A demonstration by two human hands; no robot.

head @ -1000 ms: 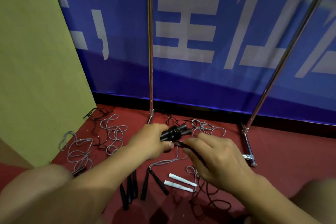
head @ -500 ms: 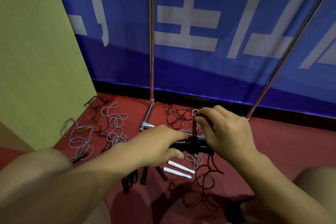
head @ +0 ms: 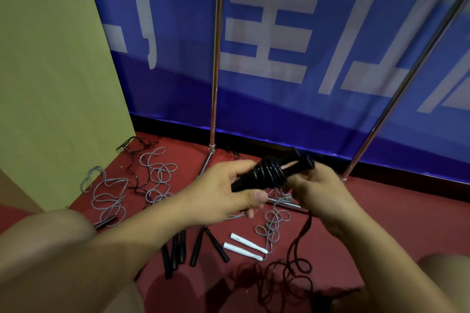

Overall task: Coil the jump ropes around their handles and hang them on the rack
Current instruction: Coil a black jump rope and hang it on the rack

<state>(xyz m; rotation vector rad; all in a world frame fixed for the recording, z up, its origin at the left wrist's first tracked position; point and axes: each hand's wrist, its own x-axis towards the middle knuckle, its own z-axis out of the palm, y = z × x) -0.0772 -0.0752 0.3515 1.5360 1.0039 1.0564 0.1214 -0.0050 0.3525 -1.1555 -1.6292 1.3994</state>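
Currently the left hand (head: 223,198) grips the black handles (head: 269,173) at centre frame, steadying them as a spool. At 3 o'clock, the right hand (head: 320,193) pinches the dark rope (head: 302,231), apparently feeding wraps; slack trails toward 6 o'clock on the red floor (head: 407,211).

The blue banner (head: 279,109) bears large white characters, cropped and unreadable.
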